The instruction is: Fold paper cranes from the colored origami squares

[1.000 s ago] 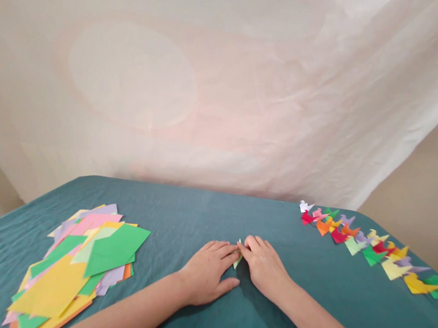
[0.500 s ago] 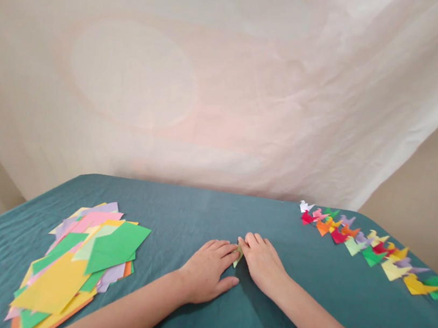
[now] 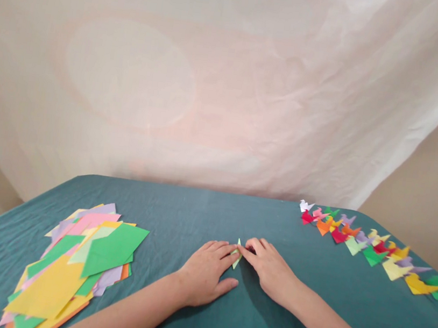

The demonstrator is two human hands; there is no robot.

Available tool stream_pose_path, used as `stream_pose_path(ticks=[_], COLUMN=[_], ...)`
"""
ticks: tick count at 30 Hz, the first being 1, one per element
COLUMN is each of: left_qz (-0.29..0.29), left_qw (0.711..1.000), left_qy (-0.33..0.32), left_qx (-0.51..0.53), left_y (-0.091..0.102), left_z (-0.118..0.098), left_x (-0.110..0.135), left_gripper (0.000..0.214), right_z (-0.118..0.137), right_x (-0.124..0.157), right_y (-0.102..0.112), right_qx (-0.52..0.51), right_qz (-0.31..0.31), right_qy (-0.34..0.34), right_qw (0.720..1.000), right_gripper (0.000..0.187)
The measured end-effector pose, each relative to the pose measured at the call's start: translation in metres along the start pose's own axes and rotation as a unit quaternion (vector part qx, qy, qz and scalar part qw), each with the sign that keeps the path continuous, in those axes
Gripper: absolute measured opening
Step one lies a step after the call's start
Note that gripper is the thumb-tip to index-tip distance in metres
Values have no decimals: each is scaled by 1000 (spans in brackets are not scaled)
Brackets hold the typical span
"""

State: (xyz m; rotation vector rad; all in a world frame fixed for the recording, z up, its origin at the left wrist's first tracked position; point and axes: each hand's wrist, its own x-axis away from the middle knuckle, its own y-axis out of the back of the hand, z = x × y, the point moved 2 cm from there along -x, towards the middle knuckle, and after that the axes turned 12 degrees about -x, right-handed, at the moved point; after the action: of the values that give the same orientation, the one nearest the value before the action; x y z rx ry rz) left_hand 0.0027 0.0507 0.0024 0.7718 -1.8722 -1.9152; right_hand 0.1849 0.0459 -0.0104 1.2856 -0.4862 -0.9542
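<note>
A narrow, pointed piece of folded pale green paper [image 3: 237, 260] lies on the table between my hands, its tips pointing away and toward me. My left hand [image 3: 207, 271] rests flat on the cloth, fingertips on the left edge of the paper and thumb stretched out to the right. From the other side my right hand [image 3: 269, 269] reaches in with its index finger extended onto the paper's middle. The other fingers of that hand are loosely bent, and its thumb is hidden. Part of the paper is covered by the fingertips.
To the left spreads a pile of coloured paper sheets [image 3: 50, 287], green, yellow, pink and lilac. Several small folded paper birds [image 3: 373, 255] stand in rows along the right side. A teal cloth [image 3: 179, 213] covers the table, and a pale sheet [image 3: 227, 105] hangs behind it.
My right hand has shifted slightly right and opened, leaving only its index finger on the paper. More of the folded paper shows, including its far tip. The left hand stays nearly still.
</note>
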Motion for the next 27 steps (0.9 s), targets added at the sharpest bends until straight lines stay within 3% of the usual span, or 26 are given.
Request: stream_pose_path(ticks=[6,16,23,27], left_qz=[-1,5,17,35], left_qw=[1000,1000,999,996], left_qy=[5,9,-28,-80], left_qx=[-1,-13,-9,3], left_y=[0,-2,-1,3], left_z=[0,1,7,16], left_x=[0,1,1,1], left_gripper=[50,47,51,48], right_z=[8,10,11,11], right_x=[-3,5,2,1], right_y=[0,15,13,11], right_qx=[74,33,42,51], right_qz=[7,60,64,66], right_qy=[-3,15,-2,-16], right_qw=[997,998,997,996], right_gripper=[30,33,33,33])
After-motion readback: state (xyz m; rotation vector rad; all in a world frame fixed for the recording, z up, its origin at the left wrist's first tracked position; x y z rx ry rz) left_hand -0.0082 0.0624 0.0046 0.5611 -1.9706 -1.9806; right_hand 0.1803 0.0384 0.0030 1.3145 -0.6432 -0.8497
